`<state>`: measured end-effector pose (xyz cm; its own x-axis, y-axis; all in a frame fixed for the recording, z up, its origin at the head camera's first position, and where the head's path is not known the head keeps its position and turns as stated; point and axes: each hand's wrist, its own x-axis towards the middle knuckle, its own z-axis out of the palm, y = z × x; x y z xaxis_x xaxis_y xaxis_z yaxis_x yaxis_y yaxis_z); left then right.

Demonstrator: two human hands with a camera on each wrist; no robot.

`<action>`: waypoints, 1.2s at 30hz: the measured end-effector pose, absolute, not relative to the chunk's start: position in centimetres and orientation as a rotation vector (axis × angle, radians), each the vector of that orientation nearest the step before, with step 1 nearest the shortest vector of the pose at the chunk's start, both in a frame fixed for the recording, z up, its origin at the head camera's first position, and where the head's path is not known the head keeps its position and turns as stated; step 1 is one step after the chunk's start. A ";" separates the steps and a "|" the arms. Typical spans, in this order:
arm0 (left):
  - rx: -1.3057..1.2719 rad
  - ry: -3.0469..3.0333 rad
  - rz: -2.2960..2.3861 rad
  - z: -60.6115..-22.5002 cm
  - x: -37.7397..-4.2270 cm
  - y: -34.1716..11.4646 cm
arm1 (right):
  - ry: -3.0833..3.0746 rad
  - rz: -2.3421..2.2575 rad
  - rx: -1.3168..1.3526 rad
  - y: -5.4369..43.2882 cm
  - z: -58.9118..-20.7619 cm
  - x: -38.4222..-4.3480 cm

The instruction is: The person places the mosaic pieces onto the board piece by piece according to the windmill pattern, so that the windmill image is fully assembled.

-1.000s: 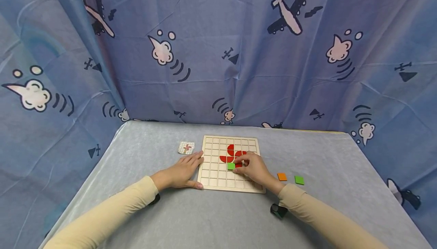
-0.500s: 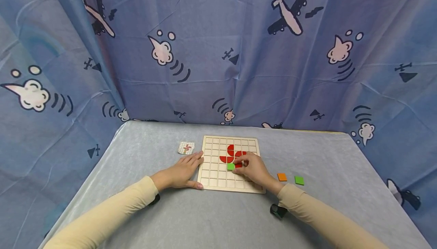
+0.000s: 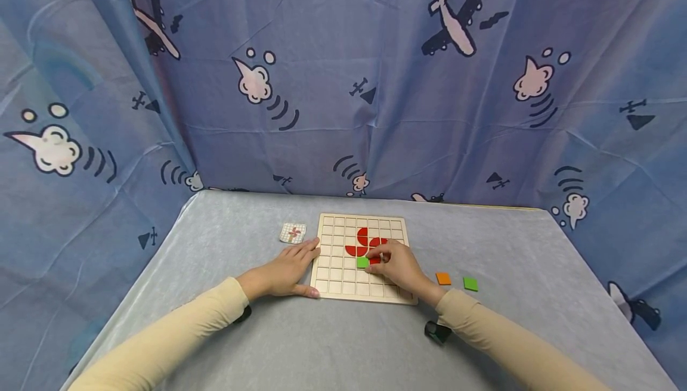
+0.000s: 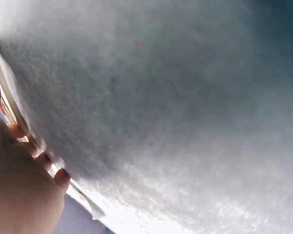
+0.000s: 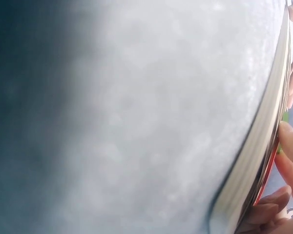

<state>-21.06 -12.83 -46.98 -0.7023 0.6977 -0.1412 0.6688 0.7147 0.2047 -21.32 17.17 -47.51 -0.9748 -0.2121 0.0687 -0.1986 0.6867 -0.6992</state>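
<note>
A wooden grid board [image 3: 335, 278] lies on the table, with several red curved tiles [image 3: 362, 236] set in its cells. My right hand [image 3: 399, 267] reaches over the board's right part in the head view. Its thumb and forefinger pinch a green square tile [image 3: 362, 263] by its right side, low over a cell below the red tiles. Part of a red tile shows beneath that hand; the rest is hidden. My left hand [image 3: 287, 267] lies flat with spread fingers, fingertips and thumb against the board's left edge. The right wrist view shows the thumb [image 5: 290, 141] at the green tile.
A small card [image 3: 293, 232] printed with a gridded pinwheel picture lies left of the board. An orange square tile [image 3: 443, 278] and another green square tile [image 3: 470, 284] lie on the table to the right. A blue patterned curtain [image 3: 322, 140] hangs behind the table.
The green tile in my right hand has shifted very slightly left and down toward the cell. My left hand and the other tiles stay where they were.
</note>
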 end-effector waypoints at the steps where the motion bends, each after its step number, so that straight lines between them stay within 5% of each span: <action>1: 1.095 2.712 0.206 -47.0 -21.0 -12.8 | 2.867 -1.186 -0.349 17.2 -47.5 -21.3; 36: 1.095 2.718 0.218 -47.1 -21.0 -12.8 | 2.862 -1.199 -0.351 17.1 -47.6 -21.2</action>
